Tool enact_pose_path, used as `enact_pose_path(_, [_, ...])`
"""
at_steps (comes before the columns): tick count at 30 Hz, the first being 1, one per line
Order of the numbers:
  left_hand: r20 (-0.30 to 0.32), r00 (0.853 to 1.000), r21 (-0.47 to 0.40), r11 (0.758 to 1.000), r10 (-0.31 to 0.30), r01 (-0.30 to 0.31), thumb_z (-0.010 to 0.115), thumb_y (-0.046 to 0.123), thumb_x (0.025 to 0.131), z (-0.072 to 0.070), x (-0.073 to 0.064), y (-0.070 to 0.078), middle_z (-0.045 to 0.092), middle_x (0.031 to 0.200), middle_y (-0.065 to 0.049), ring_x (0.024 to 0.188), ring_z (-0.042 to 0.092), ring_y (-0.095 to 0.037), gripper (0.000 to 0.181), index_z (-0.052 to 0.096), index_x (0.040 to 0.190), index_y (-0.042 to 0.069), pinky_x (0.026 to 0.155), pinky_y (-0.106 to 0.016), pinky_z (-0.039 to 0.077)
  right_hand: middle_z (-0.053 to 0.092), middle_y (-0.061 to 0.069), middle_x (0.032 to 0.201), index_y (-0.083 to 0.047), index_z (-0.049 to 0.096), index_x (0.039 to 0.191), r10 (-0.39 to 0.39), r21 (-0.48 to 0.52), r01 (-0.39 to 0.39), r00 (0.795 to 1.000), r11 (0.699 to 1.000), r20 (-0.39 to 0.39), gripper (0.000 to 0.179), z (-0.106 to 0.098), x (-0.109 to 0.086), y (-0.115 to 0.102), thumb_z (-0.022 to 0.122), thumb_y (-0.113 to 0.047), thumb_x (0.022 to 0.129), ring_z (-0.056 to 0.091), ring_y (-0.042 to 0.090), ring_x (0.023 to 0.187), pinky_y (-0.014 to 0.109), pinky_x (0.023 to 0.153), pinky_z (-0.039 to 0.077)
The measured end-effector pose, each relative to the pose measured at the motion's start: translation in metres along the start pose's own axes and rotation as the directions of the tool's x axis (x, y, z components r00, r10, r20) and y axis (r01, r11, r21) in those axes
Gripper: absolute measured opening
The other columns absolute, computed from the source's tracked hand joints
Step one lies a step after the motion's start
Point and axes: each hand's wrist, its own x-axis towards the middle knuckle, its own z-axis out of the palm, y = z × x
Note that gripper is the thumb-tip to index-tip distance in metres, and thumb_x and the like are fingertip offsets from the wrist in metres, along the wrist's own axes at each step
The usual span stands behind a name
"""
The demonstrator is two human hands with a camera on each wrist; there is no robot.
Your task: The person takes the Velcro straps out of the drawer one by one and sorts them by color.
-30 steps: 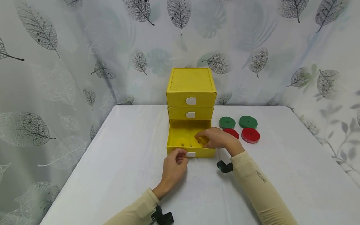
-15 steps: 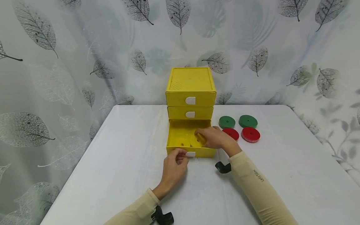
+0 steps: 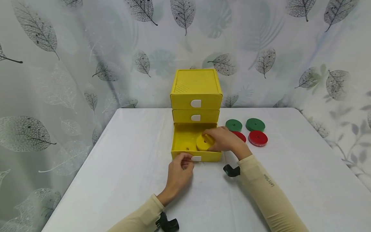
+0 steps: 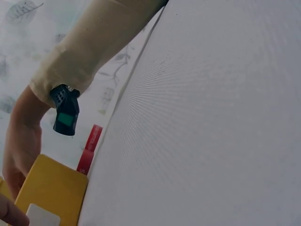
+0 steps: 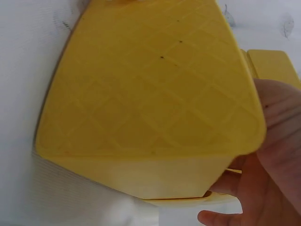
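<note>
A yellow cabinet [image 3: 197,102] stands at the table's back with its bottom drawer [image 3: 179,156] pulled out. My left hand [image 3: 180,170] holds the drawer's front edge beside the white tab [image 3: 196,158]. In the left wrist view, a fingertip of it lies close to the white tab [image 4: 43,216]. Inside the drawer my right hand [image 3: 224,140] grips a flat yellow ribbon roll [image 3: 202,145] by its right side. A second yellow roll [image 3: 189,145] lies to its left, hard to tell from the drawer floor. The right wrist view shows the drawer's side wall [image 5: 150,94] with the right hand [image 5: 275,155] behind it.
Two green rolls [image 3: 255,124] and two red rolls [image 3: 258,138] lie on the white table [image 3: 127,145] right of the cabinet. The right hand partly covers the nearer red one [image 3: 240,136]. Two upper drawers [image 3: 185,116] are closed. A leaf-patterned curtain [image 3: 116,42] hangs behind.
The right hand has shifted slightly within the drawer, and the yellow roll it grips now shows a clearer outline, apart from the other roll. The left hand stays at the drawer front.
</note>
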Motion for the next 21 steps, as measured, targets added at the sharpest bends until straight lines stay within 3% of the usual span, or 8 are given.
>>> enact_pose_path(9, [-0.001,1.0,0.0,1.0,0.015,-0.015,0.064,-0.003,0.089,0.0,0.0,-0.002,0.069,0.099,-0.013,0.085,0.067,-0.018,0.018,0.07,0.105,-0.003,0.079,-0.031,0.058,0.068,0.004,0.124,-0.013,0.066,0.134,0.021,0.036,-0.02,0.999,0.999,-0.024,0.061,-0.011,-0.005,-0.002,0.09,-0.03,0.08,0.057,0.026,0.106,0.049,0.099,0.047])
enact_pose_path(21, [0.002,1.0,-0.001,1.0,0.009,-0.009,0.064,-0.003,0.089,0.0,0.0,-0.002,0.069,0.098,-0.012,0.085,0.066,-0.018,0.018,0.07,0.105,-0.003,0.079,-0.031,0.058,0.067,0.008,0.13,-0.009,0.065,0.135,0.005,0.119,0.005,0.997,0.993,-0.077,0.061,-0.028,-0.02,-0.001,0.089,-0.024,0.081,0.059,0.028,0.11,0.05,0.101,0.049])
